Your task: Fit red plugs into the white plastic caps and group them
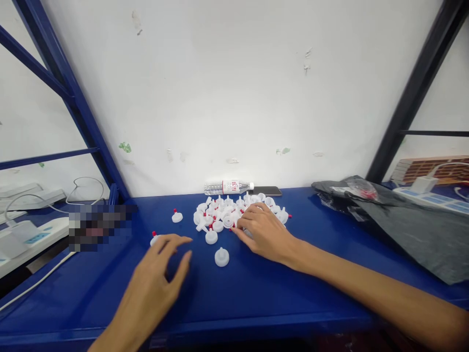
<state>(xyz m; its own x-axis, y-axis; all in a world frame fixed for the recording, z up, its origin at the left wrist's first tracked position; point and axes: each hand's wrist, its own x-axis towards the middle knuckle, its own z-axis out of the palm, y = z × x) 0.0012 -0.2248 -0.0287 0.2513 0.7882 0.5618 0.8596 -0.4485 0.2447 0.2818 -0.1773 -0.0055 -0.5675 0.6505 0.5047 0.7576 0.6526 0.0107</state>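
A heap of small white plastic caps (220,210), some with red tips, lies on the blue shelf (256,293) near the wall. My right hand (266,232) rests on the heap's right side, fingers curled down among the caps; what it holds is hidden. My left hand (161,274) hovers at the front left, fingers spread and holding nothing, its fingertips next to a lone cap with a red tip (154,238). Two single white caps (222,256) (211,236) lie between the hands, and one more red-tipped cap (177,216) sits left of the heap.
A water bottle (229,187) lies on its side by the wall, with a dark phone (267,191) beside it. A black plastic bag (403,220) covers the right of the shelf. White power strips and cables (25,234) lie at the left. Blue frame posts (73,102) rise on both sides.
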